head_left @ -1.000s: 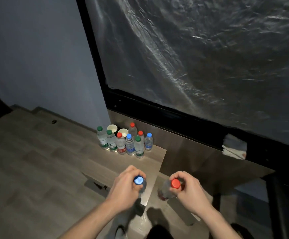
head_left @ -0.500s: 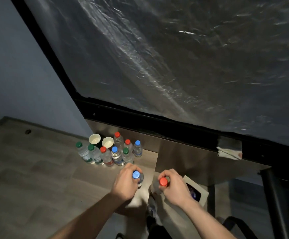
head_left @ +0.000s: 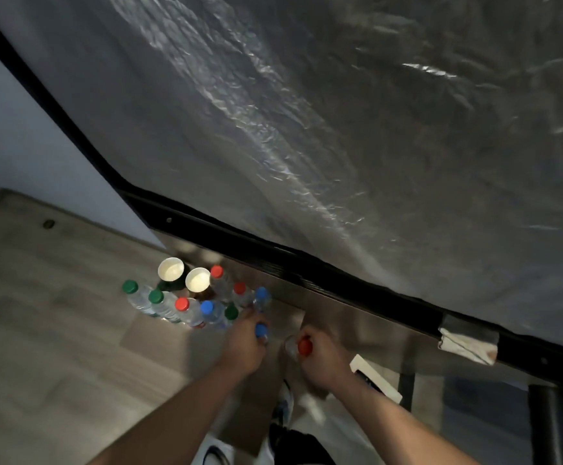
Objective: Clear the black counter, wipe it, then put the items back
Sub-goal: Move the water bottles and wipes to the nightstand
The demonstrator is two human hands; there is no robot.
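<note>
wood-look floor point(head_left: 48, 330) under clustered bottles point(head_left: 189, 305), plastic-sheeted black counter point(head_left: 340, 129) above

You grip a blue-capped bottle point(head_left: 261, 331) in your left hand point(head_left: 244, 344) and a red-capped bottle point(head_left: 301, 346) in your right hand point(head_left: 323, 362). Before you stand clear bottles point(head_left: 186, 308) with green, red and blue caps, and two cups point(head_left: 171, 270) with cream insides. The floor point(head_left: 38, 330) is grey-brown wood-grain; the counter edge point(head_left: 273, 256) is black, under silvery crinkled plastic sheet point(head_left: 340, 112).
</note>
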